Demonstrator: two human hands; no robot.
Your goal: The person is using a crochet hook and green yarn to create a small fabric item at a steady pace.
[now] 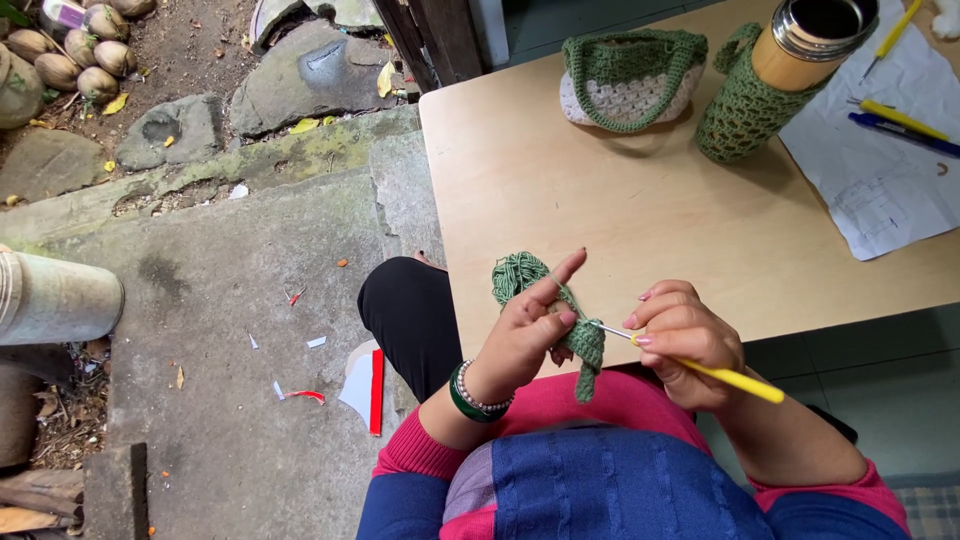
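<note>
A small green crocheted piece [560, 315] hangs in the air above the edge of the wooden surface [640, 220], bunched at the top with a narrow tail drooping. A yellow-handled crochet hook [700, 367] pokes its metal tip into it from the right.

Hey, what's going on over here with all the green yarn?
A person is crocheting. Their left hand holds a small green crochet piece, index finger raised, while the right hand works a yellow-handled crochet hook whose tip is at the piece. On the wooden table beyond sit a green-and-white crocheted bag, a bottle in a green crocheted sleeve, paper and pens.
</note>
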